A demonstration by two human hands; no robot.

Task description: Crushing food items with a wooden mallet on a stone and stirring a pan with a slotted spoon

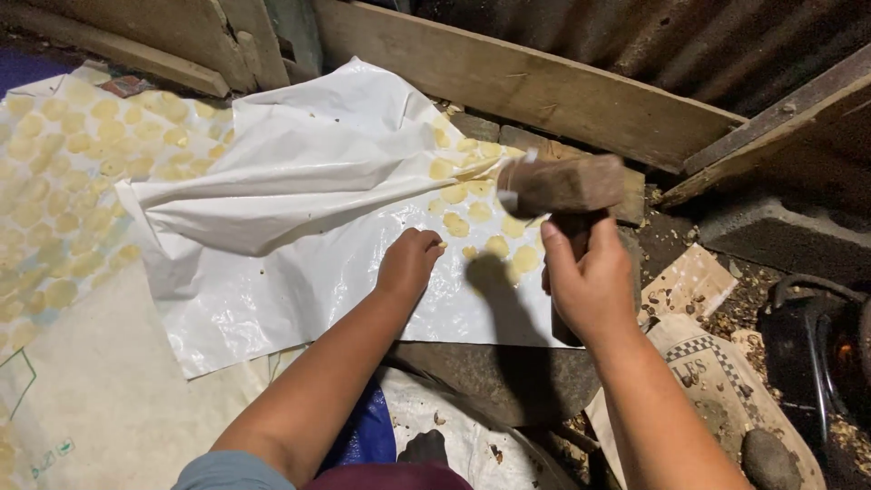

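Observation:
My right hand [588,281] grips the handle of a wooden mallet [562,186], whose blocky head is raised over a white plastic sheet [299,181]. Several flattened yellow discs [478,210] lie on the sheet under and beside the mallet head. My left hand [408,261] rests fingers-down on the sheet, with its fingertips pinching or touching a small yellow piece [442,244] by the discs. The sheet's upper layer is folded back to the left, which uncovers the discs.
Another sheet covered with many flattened yellow discs [63,181] lies at the left. Wooden planks [544,86] and corrugated metal close the back. A dark stone slab [499,377] sits under the sheet's near edge. Paper sacks [717,363], a rock [767,458] and debris lie at right.

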